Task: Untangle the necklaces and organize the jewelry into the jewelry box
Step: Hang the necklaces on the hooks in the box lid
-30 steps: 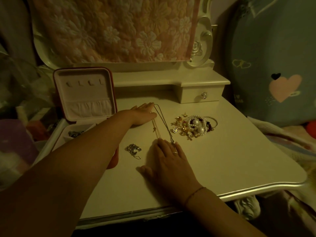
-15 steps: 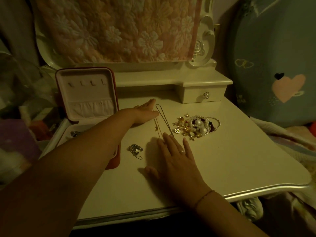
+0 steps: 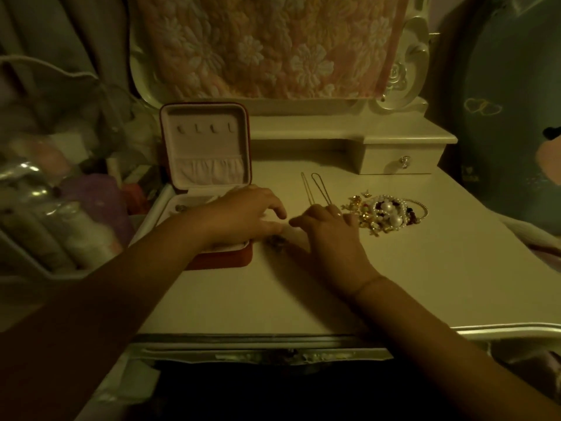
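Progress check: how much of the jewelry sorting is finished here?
Done: two chains lie apart and straight; a small item sits in the jewelry box. In hand: left hand and right hand meet near the silver piece beside the box. Remaining: that piece, the chains, the pearl-and-gold pile.

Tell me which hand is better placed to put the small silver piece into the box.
Left, probably: the left hand is beside the silver piece and over the jewelry box; the right hand lies over the chains.

Jewelry box [image 3: 224,261] lining soft matt cloth; chains [image 3: 322,191] thin metal; tabletop [image 3: 425,284] smooth.
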`<state>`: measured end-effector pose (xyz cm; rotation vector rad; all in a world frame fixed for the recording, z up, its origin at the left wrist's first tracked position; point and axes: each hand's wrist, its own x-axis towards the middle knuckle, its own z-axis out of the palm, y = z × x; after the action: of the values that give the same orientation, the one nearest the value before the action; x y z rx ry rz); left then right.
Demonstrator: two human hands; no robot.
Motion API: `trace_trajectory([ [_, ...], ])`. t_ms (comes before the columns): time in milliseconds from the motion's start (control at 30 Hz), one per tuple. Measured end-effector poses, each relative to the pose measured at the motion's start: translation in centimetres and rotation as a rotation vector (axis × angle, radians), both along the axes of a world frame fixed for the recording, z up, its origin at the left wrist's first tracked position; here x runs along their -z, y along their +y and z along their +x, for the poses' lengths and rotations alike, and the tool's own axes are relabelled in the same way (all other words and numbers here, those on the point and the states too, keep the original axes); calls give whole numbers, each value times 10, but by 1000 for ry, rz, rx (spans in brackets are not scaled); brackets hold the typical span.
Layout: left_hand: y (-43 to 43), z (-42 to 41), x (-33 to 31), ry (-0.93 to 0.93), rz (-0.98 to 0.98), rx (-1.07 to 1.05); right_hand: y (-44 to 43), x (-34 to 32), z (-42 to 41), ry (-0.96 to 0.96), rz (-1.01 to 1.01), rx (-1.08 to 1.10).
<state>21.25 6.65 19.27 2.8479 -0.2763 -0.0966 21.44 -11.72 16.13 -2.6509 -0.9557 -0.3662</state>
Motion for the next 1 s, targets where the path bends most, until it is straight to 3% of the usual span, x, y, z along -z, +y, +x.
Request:
trace_trajectory([
  [133, 2, -26, 13, -159, -43, -36, 29, 3, 13, 11, -180, 25],
  [433, -14, -40, 31, -267, -138, -63, 18, 40, -4, -184, 77, -4],
  [633, -45, -36, 33, -237, -95, -68, -14, 36, -13, 8, 219, -144],
  [733, -57, -45, 38, -332, -83, -36, -37, 21, 7, 33, 263, -61],
  [867, -68, -61, 54, -370, -127, -31, -52, 3, 52, -16, 192, 90],
  [1000, -72, -73, 65, -395, -218, -32, -38, -1, 81, 49, 11, 77],
])
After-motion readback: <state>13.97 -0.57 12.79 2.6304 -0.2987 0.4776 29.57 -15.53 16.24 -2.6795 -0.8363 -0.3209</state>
